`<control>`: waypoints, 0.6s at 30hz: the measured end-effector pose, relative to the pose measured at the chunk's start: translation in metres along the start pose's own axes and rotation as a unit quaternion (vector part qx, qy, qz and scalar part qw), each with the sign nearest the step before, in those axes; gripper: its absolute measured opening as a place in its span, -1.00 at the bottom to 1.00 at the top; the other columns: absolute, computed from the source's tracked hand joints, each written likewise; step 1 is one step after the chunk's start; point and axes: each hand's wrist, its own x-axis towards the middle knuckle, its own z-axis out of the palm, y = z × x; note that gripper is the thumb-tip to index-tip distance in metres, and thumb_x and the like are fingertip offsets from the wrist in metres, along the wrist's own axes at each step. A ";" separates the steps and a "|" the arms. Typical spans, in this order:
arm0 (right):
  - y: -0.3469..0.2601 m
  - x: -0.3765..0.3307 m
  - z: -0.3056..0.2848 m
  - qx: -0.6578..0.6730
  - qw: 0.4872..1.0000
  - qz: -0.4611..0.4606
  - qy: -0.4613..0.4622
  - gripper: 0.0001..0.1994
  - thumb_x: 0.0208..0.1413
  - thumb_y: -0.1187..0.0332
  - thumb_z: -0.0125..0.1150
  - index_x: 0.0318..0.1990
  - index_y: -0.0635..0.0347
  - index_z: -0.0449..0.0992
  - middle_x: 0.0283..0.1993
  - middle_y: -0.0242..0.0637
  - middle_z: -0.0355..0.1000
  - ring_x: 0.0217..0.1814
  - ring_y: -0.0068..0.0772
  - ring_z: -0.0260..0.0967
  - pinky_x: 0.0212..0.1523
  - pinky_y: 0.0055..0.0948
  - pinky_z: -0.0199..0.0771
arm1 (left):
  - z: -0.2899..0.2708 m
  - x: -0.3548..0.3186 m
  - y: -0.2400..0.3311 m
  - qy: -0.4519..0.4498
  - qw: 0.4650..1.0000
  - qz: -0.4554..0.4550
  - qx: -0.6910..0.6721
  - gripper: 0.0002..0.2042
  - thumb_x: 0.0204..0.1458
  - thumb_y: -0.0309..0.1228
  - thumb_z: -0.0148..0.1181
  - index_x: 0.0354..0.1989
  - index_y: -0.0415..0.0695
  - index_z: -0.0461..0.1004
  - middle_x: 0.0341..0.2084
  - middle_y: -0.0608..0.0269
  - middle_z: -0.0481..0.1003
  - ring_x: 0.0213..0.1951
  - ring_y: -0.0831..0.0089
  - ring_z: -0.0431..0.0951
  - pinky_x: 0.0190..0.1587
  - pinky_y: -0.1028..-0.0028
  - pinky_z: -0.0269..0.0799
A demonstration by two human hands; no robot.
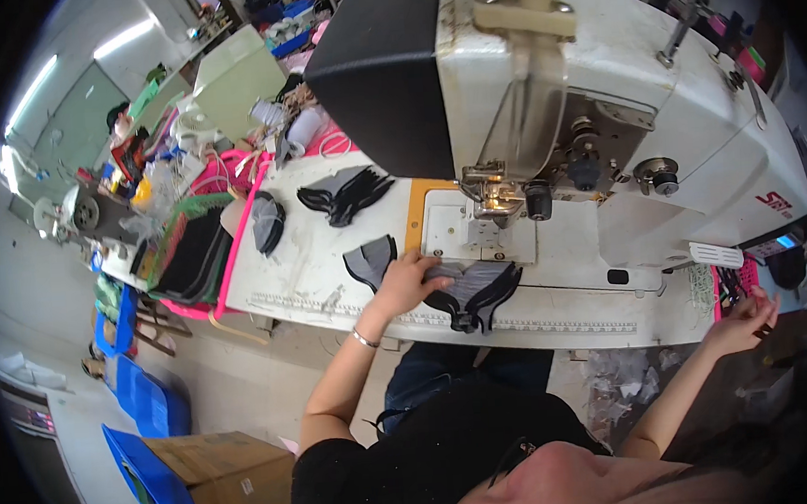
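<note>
My left hand (406, 286) rests at the front of the sewing machine bed, its fingers closed over the inner edge of a stack of grey fabric pieces with black edging (466, 292). Under its other side a similar grey and black piece (368, 259) spreads to the left. The presser foot and needle area (493, 200) is behind and to the right of this hand, apart from the fabric. Out past the table's right end, my right hand (743, 325) is raised with bent fingers. A small dark thing shows at its fingertips, too small to name.
Another grey and black fabric bundle (345, 195) and a dark rolled piece (268, 221) lie farther left on the white table (314, 305). A basket of dark fabric (191, 251) stands beyond the pink edge. Blue bins (151, 394) and a cardboard box (237, 484) are on the floor.
</note>
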 end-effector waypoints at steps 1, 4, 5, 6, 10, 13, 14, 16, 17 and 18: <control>-0.009 -0.030 0.013 -0.034 0.999 0.015 -0.025 -0.67 0.21 0.34 -0.03 0.01 0.42 0.33 -0.42 -0.33 0.39 -0.63 -0.74 -0.03 -0.63 -0.70 -0.06 | -0.004 -0.004 0.000 0.005 1.000 0.001 0.000 -0.56 -0.08 -0.05 0.25 -0.14 -0.14 0.52 -0.25 0.07 0.43 -0.19 0.12 0.46 -0.14 0.28 0.38; -0.005 -0.111 0.025 -0.035 0.984 0.109 -0.139 -0.72 0.19 0.34 0.05 0.00 0.29 0.38 -0.37 -0.39 0.41 -0.60 -0.76 0.07 -0.57 -0.72 0.07 | -0.005 0.002 0.010 0.027 0.999 0.022 -0.026 -0.61 -0.11 -0.14 0.28 -0.17 -0.15 0.51 -0.27 0.13 0.43 -0.22 0.13 0.46 -0.14 0.29 0.37; -0.013 -0.137 0.037 -0.097 0.963 0.091 -0.233 -0.75 0.19 0.35 0.06 -0.03 0.25 0.41 -0.33 -0.40 0.42 -0.48 -0.69 0.25 -0.41 -0.68 0.26 | -0.009 -0.001 0.015 0.039 0.999 0.021 -0.032 -0.63 -0.12 -0.18 0.30 -0.19 -0.16 0.51 -0.27 0.15 0.43 -0.23 0.13 0.46 -0.14 0.29 0.37; -0.019 -0.154 0.040 -0.063 0.899 0.210 -0.380 -0.78 0.19 0.39 0.04 -0.05 0.25 0.43 -0.28 -0.40 0.43 -0.35 -0.63 0.34 -0.31 -0.67 0.33 | -0.013 -0.001 0.021 0.064 0.997 0.034 -0.021 -0.64 -0.13 -0.21 0.31 -0.22 -0.18 0.50 -0.29 0.16 0.43 -0.24 0.13 0.46 -0.16 0.29 0.37; -0.049 -0.224 0.089 -0.023 0.780 0.192 -0.595 -0.78 0.08 0.39 0.23 -0.13 0.26 0.52 -0.28 -0.34 0.47 -0.47 -0.70 0.32 -0.49 -0.69 0.29 | -0.018 0.001 0.033 0.095 0.986 0.006 -0.136 -0.74 -0.16 -0.38 0.35 -0.33 -0.22 0.45 -0.36 0.21 0.47 -0.28 0.22 0.49 -0.19 0.39 0.38; -0.065 -0.254 0.111 -0.057 0.821 0.101 -0.560 -0.73 0.01 0.37 0.31 -0.13 0.27 0.54 -0.41 -0.36 0.46 -0.56 -0.73 0.22 -0.55 -0.69 0.20 | -0.040 -0.001 0.059 0.028 0.944 -0.044 -0.325 -0.80 -0.16 -0.50 0.33 -0.34 -0.20 0.48 -0.32 0.20 0.50 -0.26 0.35 0.50 -0.16 0.49 0.36; -0.067 -0.255 0.112 -0.042 0.791 0.178 -0.584 -0.73 0.01 0.36 0.32 -0.14 0.26 0.55 -0.44 -0.37 0.46 -0.56 -0.73 0.20 -0.56 -0.68 0.19 | -0.045 -0.002 0.064 0.048 0.950 0.016 -0.307 -0.80 -0.18 -0.50 0.34 -0.35 -0.19 0.48 -0.29 0.19 0.49 -0.22 0.32 0.48 -0.13 0.46 0.35; -0.073 -0.252 0.115 -0.005 0.714 0.328 -0.619 -0.73 -0.01 0.34 0.33 -0.15 0.24 0.56 -0.49 -0.40 0.46 -0.56 -0.74 0.16 -0.59 -0.66 0.15 | -0.054 -0.002 0.073 0.089 0.950 0.133 -0.270 -0.79 -0.20 -0.52 0.35 -0.36 -0.19 0.48 -0.21 0.17 0.48 -0.13 0.27 0.46 -0.06 0.39 0.33; -0.075 -0.252 0.117 0.016 0.701 0.373 -0.608 -0.77 -0.02 0.35 0.35 -0.21 0.25 0.58 -0.49 -0.40 0.45 -0.58 -0.73 0.14 -0.61 -0.63 0.12 | -0.064 0.000 0.079 0.161 0.953 0.190 -0.171 -0.78 -0.23 -0.54 0.35 -0.38 -0.19 0.46 -0.10 0.12 0.43 -0.01 0.18 0.38 0.04 0.26 0.24; -0.078 -0.249 0.118 0.012 0.702 0.354 -0.618 -0.77 -0.02 0.35 0.35 -0.22 0.26 0.58 -0.51 -0.41 0.44 -0.59 -0.74 0.13 -0.62 -0.63 0.11 | -0.069 0.002 0.081 0.164 0.950 0.204 -0.173 -0.78 -0.23 -0.55 0.35 -0.38 -0.19 0.45 -0.08 0.12 0.41 0.01 0.16 0.36 0.06 0.24 0.21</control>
